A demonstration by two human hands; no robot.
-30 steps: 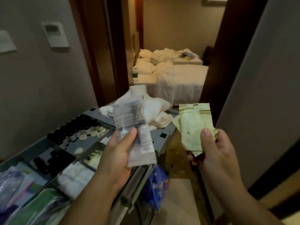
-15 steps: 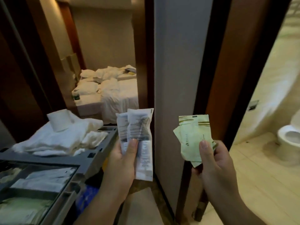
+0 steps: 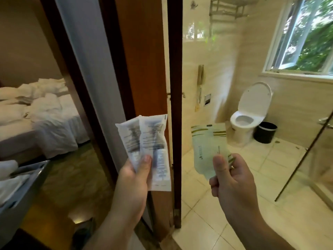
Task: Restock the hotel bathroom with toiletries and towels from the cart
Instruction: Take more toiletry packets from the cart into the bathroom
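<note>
Grip of left hand [image 3: 133, 179] pinches two flat white sachets [image 3: 149, 139], crinkly plastic w/ grey print, thumb on front, just left of dark wood door frame [image 3: 175, 69]. Right hand [image 3: 232, 184] grip pinches two pale green sachets [image 3: 207, 147], olive-striped, just right of frame.

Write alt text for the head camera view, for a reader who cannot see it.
At a bathroom doorway, a person's left hand holds two white printed packets and the right hand pinches pale green sachets. Ahead are a toilet with its lid up and a black bin; a bed shows at left.
</note>
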